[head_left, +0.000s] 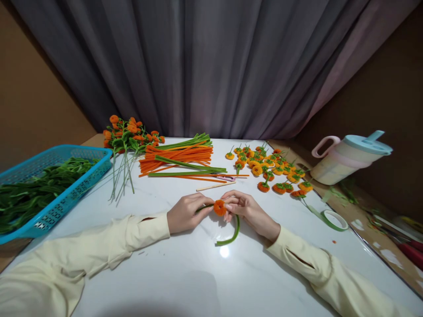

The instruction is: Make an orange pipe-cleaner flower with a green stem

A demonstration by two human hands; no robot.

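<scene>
Between my hands, just above the white table [185, 273], is a small orange fuzzy flower [220, 208] made of pipe cleaner. My left hand [190, 211] pinches a green pipe cleaner [233, 237] close to the flower's left side. Thumb and fingers of my right hand [249, 213] close on the flower's right edge. From beneath that hand the green pipe cleaner curves down and to the left, its free end near the tabletop. How it joins the flower is hidden by my fingers.
Orange and green pipe cleaners [178, 160] lie beyond my hands, with a thin wooden stick [216, 186] before them. Finished flower heads [257, 169] spread to the right, near green tape [334, 220] and a tumbler [346, 158]. At left are a blue basket [54, 213] and stemmed flowers [132, 128].
</scene>
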